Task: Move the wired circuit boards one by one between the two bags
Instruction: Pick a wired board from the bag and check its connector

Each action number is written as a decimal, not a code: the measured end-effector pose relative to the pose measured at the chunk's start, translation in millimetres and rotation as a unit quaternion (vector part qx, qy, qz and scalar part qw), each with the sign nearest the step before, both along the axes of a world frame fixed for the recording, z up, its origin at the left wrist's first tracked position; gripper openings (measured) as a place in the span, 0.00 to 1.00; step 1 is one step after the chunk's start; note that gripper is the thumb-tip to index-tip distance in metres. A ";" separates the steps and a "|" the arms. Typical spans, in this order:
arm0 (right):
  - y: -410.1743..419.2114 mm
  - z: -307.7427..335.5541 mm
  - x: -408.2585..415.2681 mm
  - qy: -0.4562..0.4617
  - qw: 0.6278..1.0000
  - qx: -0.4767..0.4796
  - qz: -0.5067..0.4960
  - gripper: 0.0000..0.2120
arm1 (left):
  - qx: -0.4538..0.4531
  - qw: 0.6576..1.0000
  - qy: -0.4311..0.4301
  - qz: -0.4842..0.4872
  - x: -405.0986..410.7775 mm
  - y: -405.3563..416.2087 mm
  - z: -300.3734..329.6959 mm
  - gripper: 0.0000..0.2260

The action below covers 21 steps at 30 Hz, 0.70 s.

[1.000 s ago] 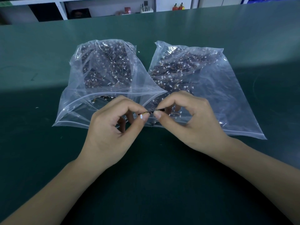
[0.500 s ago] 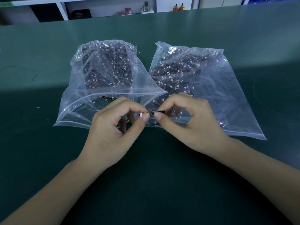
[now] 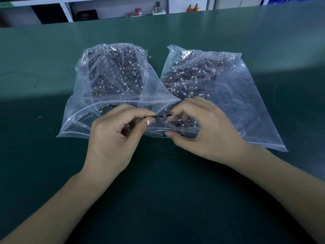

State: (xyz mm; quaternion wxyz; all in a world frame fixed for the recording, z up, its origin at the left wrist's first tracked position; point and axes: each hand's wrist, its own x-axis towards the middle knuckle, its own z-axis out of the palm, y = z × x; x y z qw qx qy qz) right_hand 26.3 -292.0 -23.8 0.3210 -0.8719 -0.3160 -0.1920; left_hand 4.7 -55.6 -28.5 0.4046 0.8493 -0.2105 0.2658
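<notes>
So: one board (image 3: 162, 115), a thin dark strip seen edge-on, sits level between the two hands, just above the near ends of both bags. Left hand (image 3: 112, 138) pinches its left end between thumb and forefinger; a white connector (image 3: 148, 122) hangs by the thumb tip. Right hand (image 3: 200, 131) has fingers curled around nothing, fingertips just beside the board's right end; cannot tell if they touch it. Its thumb rests on the right bag's near edge.

Left bag (image 3: 112, 85) has its zip mouth gaping toward the near edge of the table (image 3: 158, 199); its upper lip arches up, with room under it. Right bag (image 3: 228, 95) lies flatter, its near-left corner tucked under the right hand. The two bags touch or overlap at their near inner corners and splay apart toward the far edge. Both are packed with dark boards, thin wires and white connectors, piled mostly in the far halves.

Wide bare green mat lies on the near, left and right sides of the bags. Both forearms cross the near part of the table. Shelves (image 3: 105, 7) with small items stand beyond the far edge, well apart.
</notes>
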 end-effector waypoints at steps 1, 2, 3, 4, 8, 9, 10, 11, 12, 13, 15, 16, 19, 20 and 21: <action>-0.5 -0.2 1.0 -0.006 1.000 -0.027 -0.008 0.12 | 0.006 1.000 -0.007 -0.002 0.4 0.7 0.4 0.07; -1.0 -0.3 2.1 -0.010 0.999 -0.050 -0.015 0.11 | 0.015 1.000 -0.015 -0.006 0.3 0.9 0.5 0.07; -1.6 -0.1 3.2 -0.010 0.998 -0.066 -0.021 0.11 | 0.026 0.999 -0.022 -0.014 0.1 0.6 0.3 0.07; -2.2 0.0 3.9 -0.007 0.997 -0.071 -0.025 0.11 | 0.036 0.999 -0.026 -0.024 -0.2 0.1 -0.2 0.08; -3.8 2.8 3.3 -0.003 0.999 -0.022 -0.035 0.10 | 0.061 0.996 -0.029 -0.058 -0.4 -2.2 -1.1 0.07; -3.5 3.4 2.8 -0.009 0.999 -0.011 -0.040 0.09 | 0.065 0.996 -0.029 -0.062 -0.3 -2.2 -1.1 0.06; -3.3 3.9 2.4 -0.013 0.999 -0.003 -0.044 0.09 | 0.068 0.995 -0.028 -0.067 -0.2 -1.9 -1.5 0.06; -3.2 4.0 2.2 -0.011 0.999 0.004 -0.047 0.09 | 0.073 0.994 -0.026 -0.070 0.0 -1.4 -2.4 0.05; -3.3 3.9 2.0 -0.005 0.999 0.012 -0.047 0.09 | 0.081 0.994 -0.026 -0.070 0.4 -0.7 -3.4 0.04; -3.3 3.8 1.8 0.002 0.999 0.019 -0.046 0.09 | 0.091 0.993 -0.027 -0.067 0.9 0.2 -4.6 0.04; -2.7 3.0 0.9 0.012 0.998 0.031 -0.047 0.10 | 0.104 0.993 -0.032 -0.051 2.5 1.7 -6.7 0.03; -2.5 2.6 0.5 0.014 0.998 0.034 -0.048 0.10 | 0.103 0.993 -0.036 -0.041 3.2 2.2 -7.4 0.03; -2.3 1.7 0.5 0.016 0.998 0.038 -0.048 0.11 | 0.084 0.995 -0.041 -0.017 5.4 2.3 -8.6 0.03; -2.5 1.5 0.6 0.018 0.998 0.039 -0.047 0.11 | 0.080 0.996 -0.038 -0.009 5.7 2.1 -8.9 0.02; -2.4 1.2 0.8 0.021 0.998 0.041 -0.046 0.11 | 0.082 0.996 -0.036 -0.001 5.9 2.2 -9.3 0.01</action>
